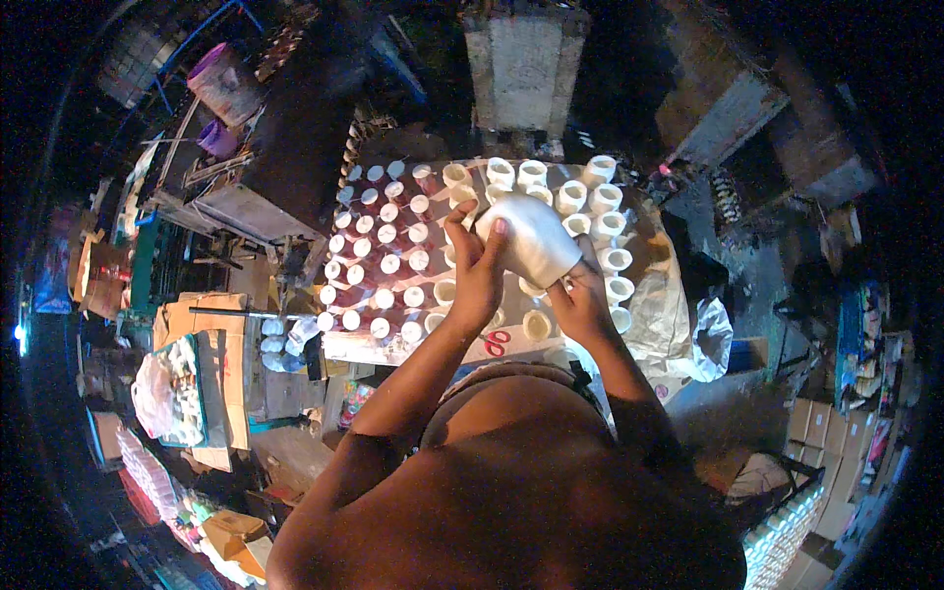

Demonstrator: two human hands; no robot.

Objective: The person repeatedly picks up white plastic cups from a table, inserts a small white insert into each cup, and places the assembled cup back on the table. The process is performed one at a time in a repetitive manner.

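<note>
A large, smooth white cup-shaped piece (531, 236), tilted with its rounded end up and to the left, is held between my two hands above the table. My left hand (480, 270) grips its left side, thumb laid on the surface and fingers spread around the far edge. At the lower right rim, my right hand (582, 295) is closed on it, some fingertips hidden. Below and around it stand rows of small cream open-mouthed pots (612, 224). To their left are rows of dark red pieces with round white tops (389, 263).
Red-handled scissors (497, 342) lie at the table's near edge. A crumpled brown paper sheet (661, 310) covers the right side, beside a white plastic bag (712, 339). Left stands a tray of white pieces (187, 388) on cardboard. Beyond the table is a grey block-like stand (525, 74).
</note>
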